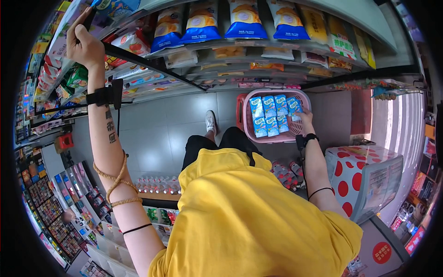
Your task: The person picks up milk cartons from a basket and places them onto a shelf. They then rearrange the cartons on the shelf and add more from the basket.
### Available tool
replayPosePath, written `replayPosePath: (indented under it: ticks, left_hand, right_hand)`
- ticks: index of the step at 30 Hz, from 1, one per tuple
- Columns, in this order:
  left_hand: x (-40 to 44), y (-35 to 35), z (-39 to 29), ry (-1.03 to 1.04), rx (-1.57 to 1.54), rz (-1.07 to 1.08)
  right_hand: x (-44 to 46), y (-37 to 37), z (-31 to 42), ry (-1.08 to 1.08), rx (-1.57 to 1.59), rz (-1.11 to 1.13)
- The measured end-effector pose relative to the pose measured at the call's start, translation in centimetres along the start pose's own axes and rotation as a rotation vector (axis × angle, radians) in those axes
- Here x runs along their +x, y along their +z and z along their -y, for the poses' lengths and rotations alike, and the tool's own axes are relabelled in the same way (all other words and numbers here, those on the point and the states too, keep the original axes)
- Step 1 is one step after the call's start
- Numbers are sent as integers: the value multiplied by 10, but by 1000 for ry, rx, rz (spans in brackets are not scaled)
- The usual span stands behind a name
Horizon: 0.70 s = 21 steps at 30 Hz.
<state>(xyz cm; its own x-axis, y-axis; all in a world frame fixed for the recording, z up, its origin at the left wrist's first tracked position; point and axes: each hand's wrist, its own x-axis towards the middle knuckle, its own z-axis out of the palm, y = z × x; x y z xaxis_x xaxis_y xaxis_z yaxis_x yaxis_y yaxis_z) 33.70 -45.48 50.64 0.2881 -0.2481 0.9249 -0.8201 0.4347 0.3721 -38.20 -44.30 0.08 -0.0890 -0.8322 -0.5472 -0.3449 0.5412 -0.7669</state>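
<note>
My left hand (85, 46) is raised at the upper left, beside the shelf. One finger stretches towards a blue drink package (113, 8) at the top edge of the view; whether it touches it I cannot tell. My right hand (305, 118) reaches over the rim of a pink plastic basket (302, 94) on the floor. Its fingers close on a blue drink carton (293, 105) at the basket's right side. Several matching blue cartons (269, 107) stand in two rows beside it, and the carton in my hand sits slightly tilted.
Shelves with bagged bread (247, 21) run across the front. A red stool (240, 111) touches the basket's left side. Bottles (159, 185) line the floor behind my legs, and a red-dotted white cabinet (355, 175) stands at the right. Grey floor tiles (161, 124) show between.
</note>
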Motion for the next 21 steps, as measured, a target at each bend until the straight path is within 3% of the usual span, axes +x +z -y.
replayPosePath:
  ticks: [4,6,10,12,15,18,21]
  left_hand:
    - [2,-10,32,16,1,-24]
    - [2,-5,7,30,37,-1]
    - [6,-7,-11,14,81,-12]
    - [6,-8,-13,5,60,-20]
    - [4,-8,6,-11,0,-68]
    - [6,-9,2,-8,-27,-68]
    - [7,-10,-3,-37,-33,-78]
  right_hand:
    - [-48,-4,39,219,459,96]
    - [-80,4,77,246,537,283]
    - [-98,46,81,168,823,566]
    - [-117,79,122,85,757,751]
    - [-177,122,253,-103,531,1002]
    - [-206,145,369,-484,296,1254]
    - [-240,163,479,-883,189,1180]
